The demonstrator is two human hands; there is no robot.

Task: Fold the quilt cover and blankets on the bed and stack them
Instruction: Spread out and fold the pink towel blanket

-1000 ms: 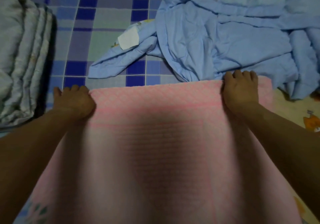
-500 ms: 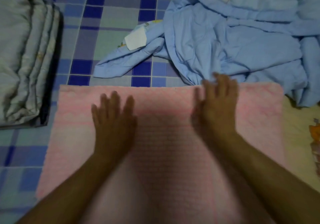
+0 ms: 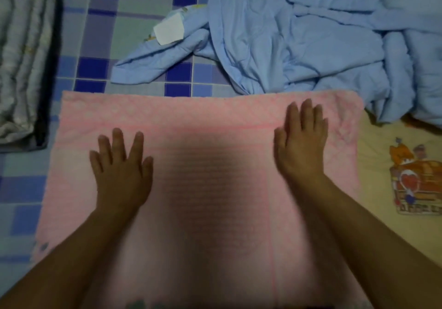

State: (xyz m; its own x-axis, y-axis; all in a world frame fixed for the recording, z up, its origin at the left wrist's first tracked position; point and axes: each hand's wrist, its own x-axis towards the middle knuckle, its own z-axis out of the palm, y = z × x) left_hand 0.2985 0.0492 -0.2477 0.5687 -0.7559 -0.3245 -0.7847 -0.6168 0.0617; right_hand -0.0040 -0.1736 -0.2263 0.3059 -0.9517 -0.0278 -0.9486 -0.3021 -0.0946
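Far left: folded grey-white quilt (image 3: pixel 21 57) already sits on the checked bedsheet (image 3: pixel 134 21), just beside the pink blanket's left edge w/ a dark gap between. Risk: any wide sweep leftward could nudge that pile & skew its layers.

Left hand (image 3: pixel 122 165) lies flat on the pink blanket (image 3: pixel 210 122), fingers spread & straight, gripping nothing. Blanket is laid out in front of the person, far edge fairly straight. Risk: pressing w/ splayed fingers while sliding could drag the top layer & bunch it, so edges no longer line up for the next fold. Can't tell how many layers are under the palms.

Right hand (image 3: pixel 302 141) also flat, fingers straight & closer together, nothing held, near the blanket's right edge. A bit of puckering shows by the right corner; folding over it would prob lock in a crease.

Upper right: crumpled light-blue quilt cover (image 3: pixel 299 40) touches the pink blanket's far edge, w/ its white tag (image 3: pixel 169 31) showing. Risk: lifting that far edge may catch the blue fabric & pull it into the fold. Right: yellow cartoon-print fabric (image 3: pixel 406 165) partly under the blanket; could shift w/ it.
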